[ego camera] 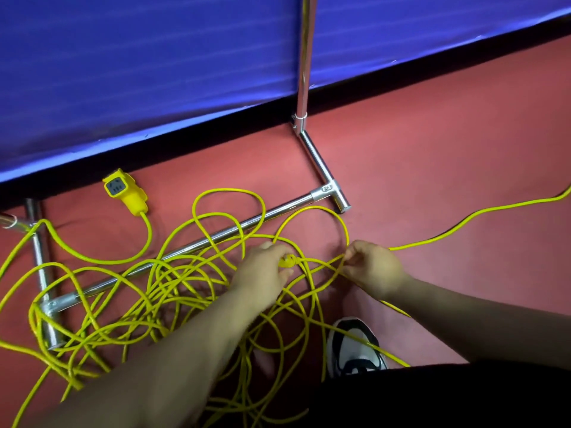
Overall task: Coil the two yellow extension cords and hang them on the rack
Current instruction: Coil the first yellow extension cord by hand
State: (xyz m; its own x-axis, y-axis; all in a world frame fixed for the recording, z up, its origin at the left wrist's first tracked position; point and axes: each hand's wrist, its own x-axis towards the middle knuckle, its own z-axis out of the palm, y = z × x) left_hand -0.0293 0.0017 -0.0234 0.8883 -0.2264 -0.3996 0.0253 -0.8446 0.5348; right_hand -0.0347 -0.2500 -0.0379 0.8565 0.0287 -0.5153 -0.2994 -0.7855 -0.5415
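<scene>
Untangling stage, nothing coiled: left hand (265,268) has its grip round the plug (287,261), right hand (375,267) pinches a cord (417,242). Next I'd work that plug free.

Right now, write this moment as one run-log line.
left hand: grips yellow plug | right hand: pinches yellow cord | cords: tangled on floor, uncoiled
</scene>
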